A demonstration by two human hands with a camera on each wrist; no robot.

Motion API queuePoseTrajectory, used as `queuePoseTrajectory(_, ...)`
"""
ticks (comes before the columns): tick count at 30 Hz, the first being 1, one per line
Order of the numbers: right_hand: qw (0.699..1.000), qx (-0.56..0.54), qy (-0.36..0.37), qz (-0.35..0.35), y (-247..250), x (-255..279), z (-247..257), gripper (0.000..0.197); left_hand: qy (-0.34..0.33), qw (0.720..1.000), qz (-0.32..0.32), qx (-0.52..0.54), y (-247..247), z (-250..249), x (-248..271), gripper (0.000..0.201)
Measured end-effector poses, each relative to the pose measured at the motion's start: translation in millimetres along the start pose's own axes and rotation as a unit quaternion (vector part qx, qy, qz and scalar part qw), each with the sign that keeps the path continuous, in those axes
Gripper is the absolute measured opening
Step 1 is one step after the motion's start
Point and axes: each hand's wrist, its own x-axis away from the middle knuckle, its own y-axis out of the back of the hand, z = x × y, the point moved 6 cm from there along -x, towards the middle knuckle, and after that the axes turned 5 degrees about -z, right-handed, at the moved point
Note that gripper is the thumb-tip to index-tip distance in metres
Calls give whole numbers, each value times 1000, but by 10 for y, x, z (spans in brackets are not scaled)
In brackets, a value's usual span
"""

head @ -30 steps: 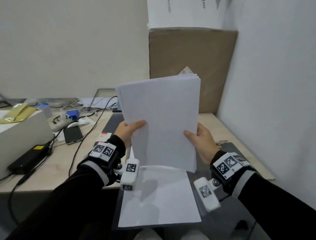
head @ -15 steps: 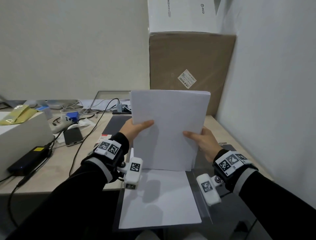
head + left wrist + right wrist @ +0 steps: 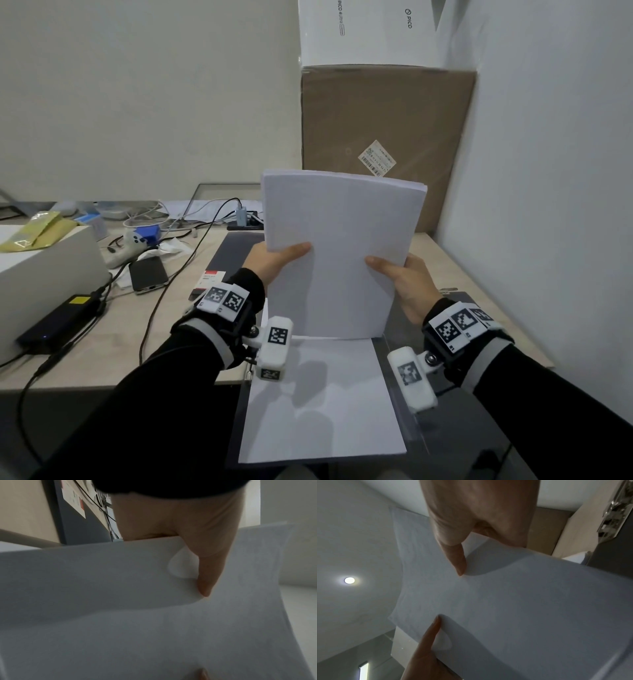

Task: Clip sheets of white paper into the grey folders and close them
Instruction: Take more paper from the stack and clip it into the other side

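White paper stack [image 3: 339, 253] is standing upright on its lower edge over an open grey folder [image 3: 404, 370], seen from the head camera, with the left hand [image 3: 274, 262] and right hand [image 3: 404, 284] gripping its two side edges, thumbs lying across the near face. A single white sheet [image 3: 325, 411] is lying flat in the folder at the front edge of the pale wooden bench [image 3: 85, 329]. To the left, cables, a dark phone [image 3: 148, 274], a black power brick [image 3: 58, 325] and a white box [image 3: 41, 274] are crowding the bench. A brown cardboard box [image 3: 387, 120] is leaning against the back wall in the corner, with a white carton [image 3: 370, 31] sitting above it; plain white walls are closing in behind and on the right.

Left wrist view: the left thumb [image 3: 205, 574] is pressing into the paper's face, denting it, while the other fingers are hidden behind the stack. A second grey folder [image 3: 77, 524] with a label is lying on the bench beyond.

Right wrist view: the right thumb [image 3: 453, 555] is pressing the stack's face and a fingertip of the left hand [image 3: 429, 635] is showing at the opposite edge. A round ceiling light [image 3: 349, 580] is glowing above; a metal clip [image 3: 614, 511] is glinting at the upper right.
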Motion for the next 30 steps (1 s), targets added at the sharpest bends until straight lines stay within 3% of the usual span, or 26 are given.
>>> queuePoseTrajectory(4,1000,15,-6,6,-26,-18,-90,33,11,1000,9,-5,44,100,9,41)
queuePoseTrajectory(8,999,42,-33,3,13,-24,-183,30,36,999,25,-1,123,297,41,57)
queuePoseTrajectory(11,996,66,-51,10,-3,-38,-260,31,44,999,18,-26,110,391,30,40)
queuePoseTrajectory(14,995,85,-52,17,-29,-33,-297,23,47,997,-38,-42,110,444,15,19)
queuePoseTrajectory(18,995,85,-51,22,-14,-32,-293,34,37,997,-61,-40,92,451,23,15)
queuePoseTrajectory(21,989,107,-92,39,35,-6,-422,41,44,996,-59,-42,124,492,55,12)
queuePoseTrajectory(24,984,140,-106,26,69,27,-555,38,64,995,-51,-60,133,588,118,19)
queuePoseTrajectory(27,980,181,-76,-14,77,47,-542,28,59,992,-84,-75,110,576,157,42)
queuePoseTrajectory(30,975,209,-65,-33,113,81,-430,27,48,992,-82,-83,28,465,193,43)
